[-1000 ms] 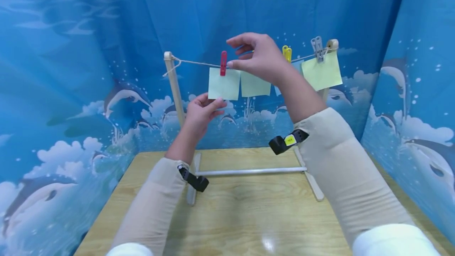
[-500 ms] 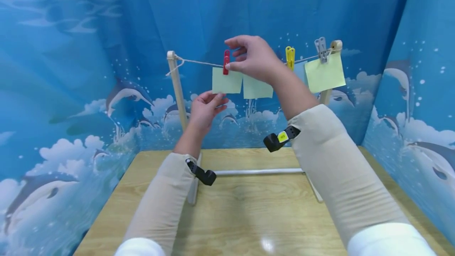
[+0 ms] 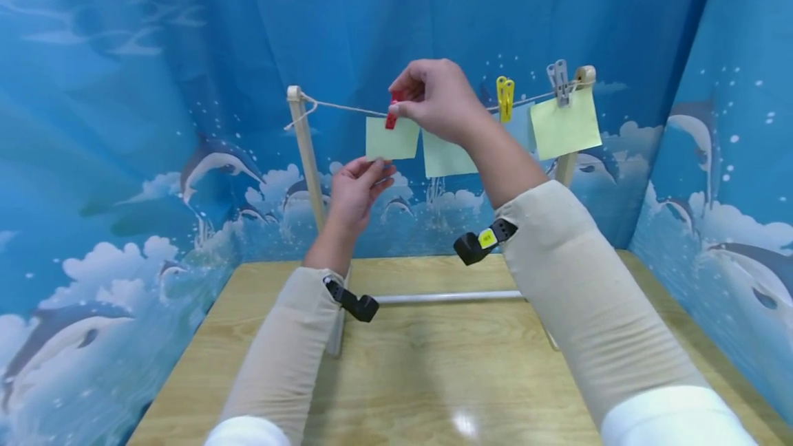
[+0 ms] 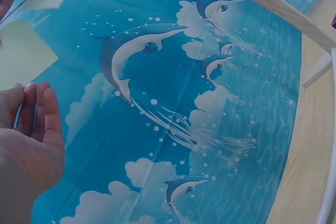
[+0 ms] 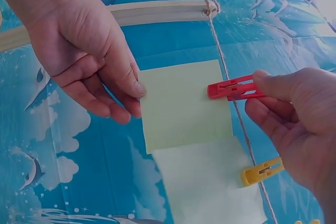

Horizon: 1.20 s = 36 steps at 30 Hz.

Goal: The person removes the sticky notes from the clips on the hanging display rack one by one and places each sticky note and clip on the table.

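Observation:
In the head view a pale green paper note [image 3: 390, 143] hangs at the string [image 3: 347, 109], with a red clothespin [image 3: 390, 122] over its top edge. My right hand [image 3: 442, 102] pinches the clothespin's handle ends between thumb and fingers. Below, my left hand [image 3: 356, 191] pinches the note's lower edge. The right wrist view shows the red clothespin [image 5: 218, 91] lying across string and note, the left thumb on the note's opposite edge. Another green note [image 3: 446, 157] hangs just to the right, partly behind my right hand, with a yellow clothespin [image 5: 257, 173] at its edge.
Further right are a yellow clothespin [image 3: 505, 98], a pale blue note [image 3: 523, 126], and a grey clothespin [image 3: 559, 81] holding a yellow-green note [image 3: 565, 126]. Wooden posts [image 3: 306, 157] carry the string; a white crossbar [image 3: 446, 296] joins them low over the wooden table [image 3: 421, 377].
My right fingers have closed round the red clothespin's handles; earlier the thumb only reached its side. The clothespin now leans slightly. My left hand has risen a little with the note's lower edge.

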Motion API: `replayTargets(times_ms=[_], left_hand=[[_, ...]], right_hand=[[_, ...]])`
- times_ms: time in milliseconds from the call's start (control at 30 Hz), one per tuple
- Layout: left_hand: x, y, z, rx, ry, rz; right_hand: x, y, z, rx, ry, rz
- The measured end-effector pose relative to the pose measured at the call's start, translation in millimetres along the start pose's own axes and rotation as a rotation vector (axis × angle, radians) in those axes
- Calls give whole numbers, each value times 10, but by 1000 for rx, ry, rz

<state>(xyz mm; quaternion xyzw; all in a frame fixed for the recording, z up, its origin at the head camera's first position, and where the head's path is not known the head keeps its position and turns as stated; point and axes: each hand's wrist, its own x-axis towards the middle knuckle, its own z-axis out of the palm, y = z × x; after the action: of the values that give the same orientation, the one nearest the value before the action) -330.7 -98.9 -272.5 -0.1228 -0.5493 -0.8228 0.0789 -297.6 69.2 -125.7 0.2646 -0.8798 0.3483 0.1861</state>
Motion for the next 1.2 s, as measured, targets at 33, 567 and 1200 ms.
replayTargets(times_ms=[33,567,1200], left_hand=[[1,4,-2,-8,-2,-2],[-24,52,-30,-50,-19,21],[-141,143,-139,-42,-23,75]], right_hand=[[-3,-1,-2,-1,11,3],[-57,50,-46,119,220,-56],[-344,123,-179,220,349,-135]])
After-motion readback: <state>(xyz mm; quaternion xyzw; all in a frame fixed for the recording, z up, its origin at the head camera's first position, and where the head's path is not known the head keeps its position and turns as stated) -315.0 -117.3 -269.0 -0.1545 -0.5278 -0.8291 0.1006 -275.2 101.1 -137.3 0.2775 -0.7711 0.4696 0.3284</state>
